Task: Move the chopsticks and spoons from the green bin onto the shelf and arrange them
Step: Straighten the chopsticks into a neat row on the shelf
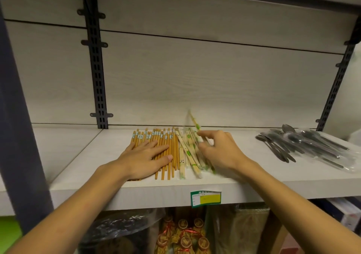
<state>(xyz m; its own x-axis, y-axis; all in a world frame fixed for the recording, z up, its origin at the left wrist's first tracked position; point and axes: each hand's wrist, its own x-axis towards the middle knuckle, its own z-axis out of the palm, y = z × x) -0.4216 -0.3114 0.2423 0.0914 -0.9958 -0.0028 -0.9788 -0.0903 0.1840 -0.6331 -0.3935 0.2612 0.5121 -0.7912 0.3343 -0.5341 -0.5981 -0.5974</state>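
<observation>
Several brown wooden chopsticks (172,146) lie side by side on the white shelf (97,156). My left hand (144,158) rests flat on them, fingers straight. To their right lie several pale wrapped chopsticks (185,152) with green print. My right hand (216,148) pinches one wrapped pair (193,121), its far end lifted off the shelf and blurred. Dark spoons in clear plastic (304,146) lie at the right of the shelf. A green patch (8,232) shows at the lower left; I cannot tell whether it is the bin.
A black slotted upright (97,74) stands behind the chopsticks and another (338,81) behind the spoons. A shelf board hangs overhead. A green and yellow label (206,199) is on the shelf's front edge. Bagged goods (185,234) fill the shelf below.
</observation>
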